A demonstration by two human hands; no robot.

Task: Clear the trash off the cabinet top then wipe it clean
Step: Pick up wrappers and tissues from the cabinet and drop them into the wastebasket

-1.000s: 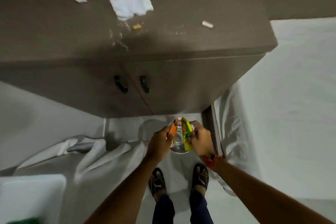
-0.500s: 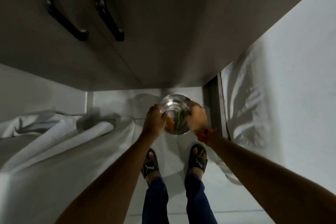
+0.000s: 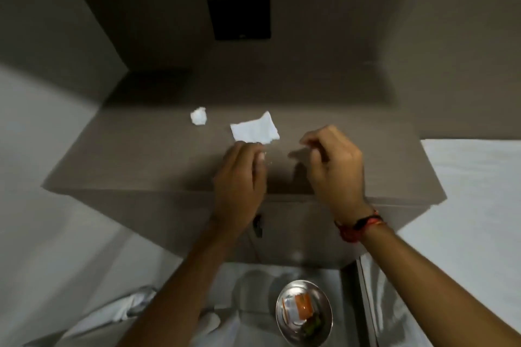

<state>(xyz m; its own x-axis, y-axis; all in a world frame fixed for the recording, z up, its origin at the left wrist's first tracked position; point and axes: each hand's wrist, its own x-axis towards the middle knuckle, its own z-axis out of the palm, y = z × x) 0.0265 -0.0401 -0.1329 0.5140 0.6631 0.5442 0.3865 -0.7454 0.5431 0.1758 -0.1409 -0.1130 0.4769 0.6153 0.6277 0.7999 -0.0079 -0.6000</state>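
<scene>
On the brown cabinet top [image 3: 146,155] lie a crumpled white tissue ball [image 3: 198,116] and a flat white tissue [image 3: 255,129]. My left hand [image 3: 239,175] rests fingers-down just in front of the flat tissue, its fingertips curled on the surface; whatever is under them is hidden. My right hand [image 3: 332,166] hovers to the right of the tissue with thumb and fingers pinched together, and I cannot see whether it holds anything. On the floor below stands a steel bin [image 3: 324,327] with orange and green wrappers inside.
White sheets lie on both sides of the cabinet, at the right [image 3: 465,191] and rumpled at the lower left [image 3: 127,310]. A dark square panel [image 3: 239,18] sits on the wall behind. A dark door handle [image 3: 258,224] shows on the cabinet front.
Both hands have left the steel bin, where the wrappers now lie, and come up over the cabinet top. The view has lifted from the floor to the cabinet top.
</scene>
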